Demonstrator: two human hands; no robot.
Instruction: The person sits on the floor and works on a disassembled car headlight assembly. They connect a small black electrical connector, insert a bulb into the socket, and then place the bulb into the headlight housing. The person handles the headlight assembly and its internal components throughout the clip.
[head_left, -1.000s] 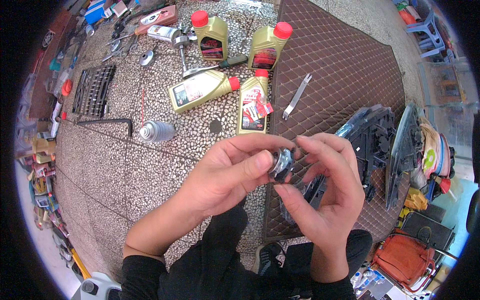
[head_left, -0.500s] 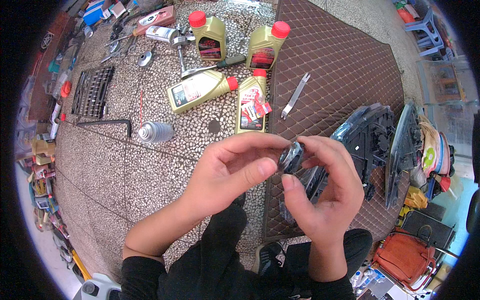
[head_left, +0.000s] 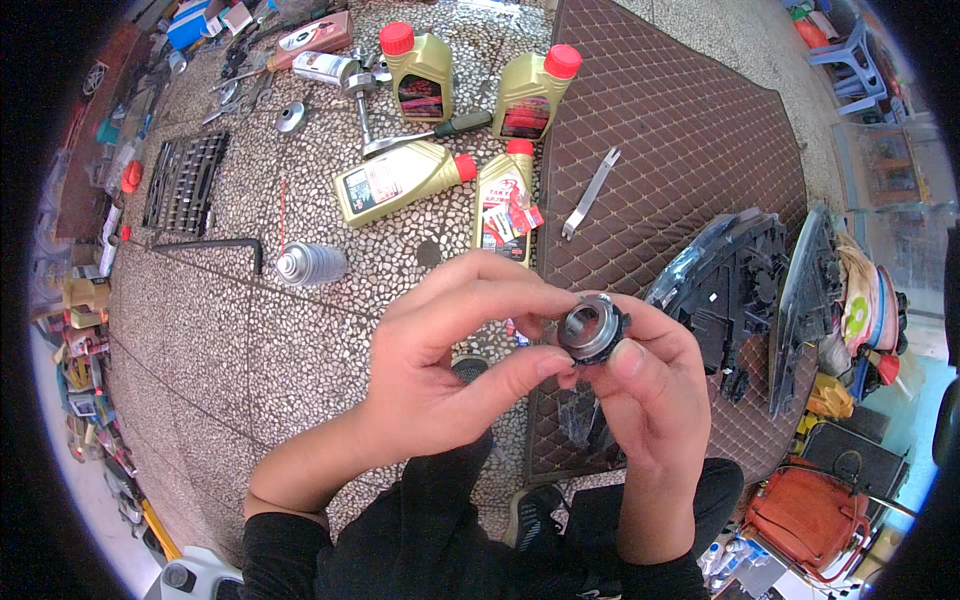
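A small round metal part (head_left: 590, 328) with a silver ring, an open centre and a dark toothed outer edge is held between both hands, its ring face turned up. My left hand (head_left: 455, 360) grips it from the left, with thumb and fingertips at its side. My right hand (head_left: 648, 395) grips it from the right, thumb at its lower edge and fingers behind it. Just beyond my hands lie an oil bottle with small packets on it (head_left: 508, 200) and a silver pry tool (head_left: 591, 193) on the brown quilted mat (head_left: 680, 120).
More oil bottles (head_left: 418, 80), a spray can (head_left: 311, 264), an L-shaped black bar (head_left: 220, 243), a socket set (head_left: 185, 183) and scattered tools lie on the speckled floor (head_left: 210, 370). Black plastic car parts (head_left: 735, 280) lie at the right, near an orange bag (head_left: 805, 525) and blue plastic stools (head_left: 855, 75).
The round part has moved a little right and turned so its ring opening now faces up. My left hand has shifted with it, and my right thumb has come up to its lower edge.
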